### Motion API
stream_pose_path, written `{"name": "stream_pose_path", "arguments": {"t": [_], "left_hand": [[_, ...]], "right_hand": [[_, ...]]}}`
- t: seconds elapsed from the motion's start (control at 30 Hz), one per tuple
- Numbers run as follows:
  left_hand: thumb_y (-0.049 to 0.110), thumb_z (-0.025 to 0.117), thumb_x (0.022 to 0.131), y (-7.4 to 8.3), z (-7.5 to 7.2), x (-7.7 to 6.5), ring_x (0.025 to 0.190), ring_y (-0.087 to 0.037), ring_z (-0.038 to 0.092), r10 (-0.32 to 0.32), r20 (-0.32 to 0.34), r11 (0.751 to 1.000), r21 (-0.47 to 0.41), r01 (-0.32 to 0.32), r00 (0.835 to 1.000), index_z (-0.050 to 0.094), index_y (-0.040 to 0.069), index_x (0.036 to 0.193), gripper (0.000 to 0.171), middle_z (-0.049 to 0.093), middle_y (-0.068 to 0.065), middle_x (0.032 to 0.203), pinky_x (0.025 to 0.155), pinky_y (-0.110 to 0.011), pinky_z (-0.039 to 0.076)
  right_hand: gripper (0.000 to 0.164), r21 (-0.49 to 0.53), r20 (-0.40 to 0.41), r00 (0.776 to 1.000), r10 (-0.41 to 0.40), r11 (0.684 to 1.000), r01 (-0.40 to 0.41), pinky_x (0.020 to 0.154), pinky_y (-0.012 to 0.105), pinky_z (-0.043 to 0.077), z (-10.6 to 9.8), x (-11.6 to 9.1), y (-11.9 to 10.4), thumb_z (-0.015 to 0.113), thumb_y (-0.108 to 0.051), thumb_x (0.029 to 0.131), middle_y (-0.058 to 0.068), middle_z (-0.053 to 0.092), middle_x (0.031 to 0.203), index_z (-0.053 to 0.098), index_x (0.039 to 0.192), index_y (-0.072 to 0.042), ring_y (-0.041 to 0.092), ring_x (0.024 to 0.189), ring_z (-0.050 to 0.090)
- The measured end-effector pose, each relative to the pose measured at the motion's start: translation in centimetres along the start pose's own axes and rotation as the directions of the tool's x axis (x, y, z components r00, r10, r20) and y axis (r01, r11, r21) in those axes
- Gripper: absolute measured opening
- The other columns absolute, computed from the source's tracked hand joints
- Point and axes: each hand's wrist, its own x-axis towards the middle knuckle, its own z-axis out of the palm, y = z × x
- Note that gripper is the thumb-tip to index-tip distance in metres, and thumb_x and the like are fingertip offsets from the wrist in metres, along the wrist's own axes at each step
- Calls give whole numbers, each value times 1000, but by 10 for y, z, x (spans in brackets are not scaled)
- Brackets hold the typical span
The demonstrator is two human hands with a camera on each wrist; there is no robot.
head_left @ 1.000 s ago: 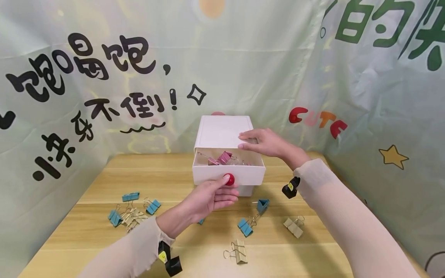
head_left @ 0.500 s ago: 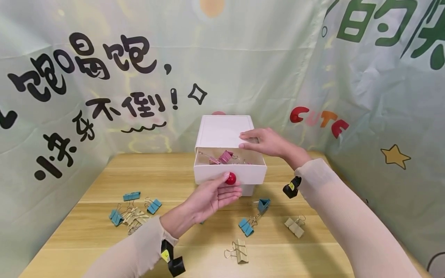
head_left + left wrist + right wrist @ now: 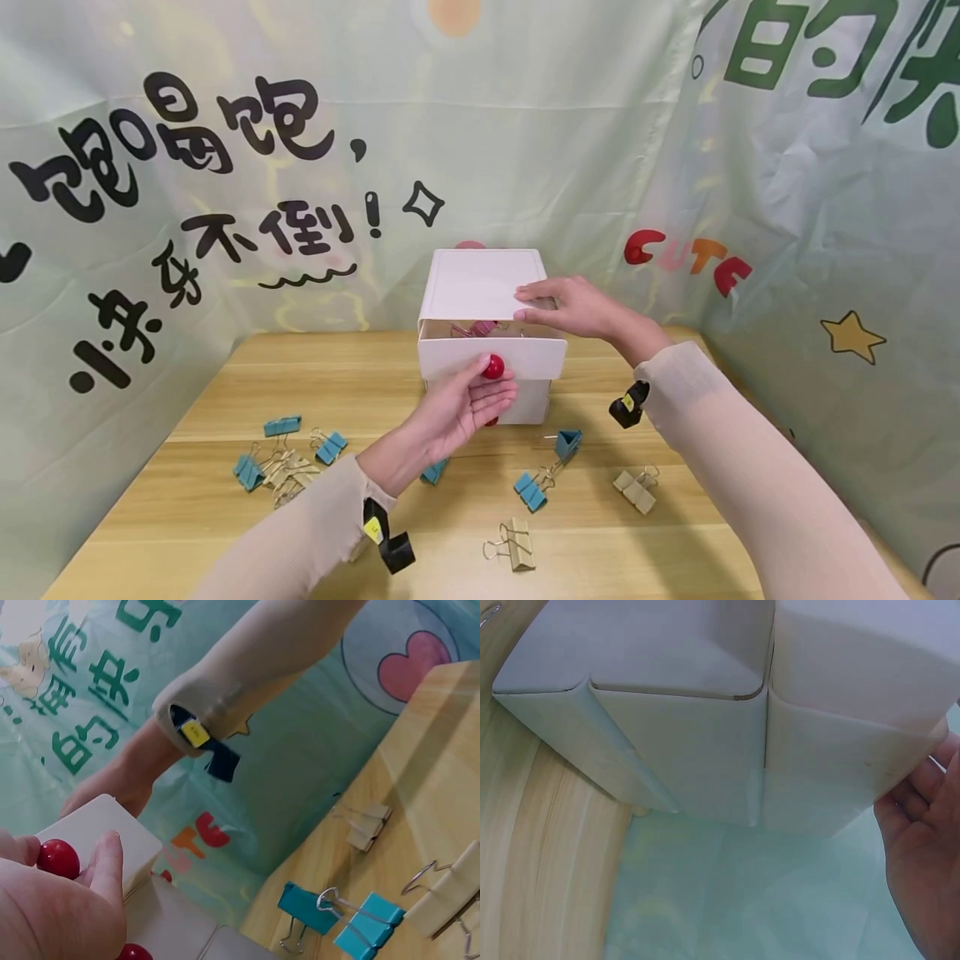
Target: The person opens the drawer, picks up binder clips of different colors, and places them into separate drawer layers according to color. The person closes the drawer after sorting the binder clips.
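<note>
A white drawer box (image 3: 483,279) stands at the back of the table, its top drawer (image 3: 448,357) partly pulled out. Pink binder clips (image 3: 482,328) show inside that drawer; the rest of its contents is hidden. My left hand (image 3: 455,410) pinches the drawer's red knob (image 3: 492,367) between thumb and index finger, the other fingers stretched out below. The left wrist view shows the knob (image 3: 58,858) between those two digits. My right hand (image 3: 581,308) rests on the box's top right edge, and in the right wrist view its fingers (image 3: 922,787) touch that edge.
Left on the wooden table (image 3: 300,550) lies a heap of blue and cream binder clips (image 3: 288,473). More blue clips (image 3: 531,492) and cream clips (image 3: 519,546) lie in front and to the right. A printed cloth (image 3: 525,167) hangs behind.
The top drawer has slid inward, and my left hand has moved with it, away from me. Less of the pink clips shows now. My right hand has stayed on the box.
</note>
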Motion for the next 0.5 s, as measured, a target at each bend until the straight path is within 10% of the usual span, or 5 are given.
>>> {"name": "stream_pose_path", "arguments": {"t": [0.5], "left_hand": [[32,57,100,3,-1,23,111,-32,63,44,-66,998,-37,-47,997,56,-5,117,41,65,-21,114,96,-35,49]], "right_hand": [[56,27,19,1000,4,1000,-4,106,48,39,-1,-2,-1,61,-52,93,4,55,140,62,134,-14,26,129,50]]}}
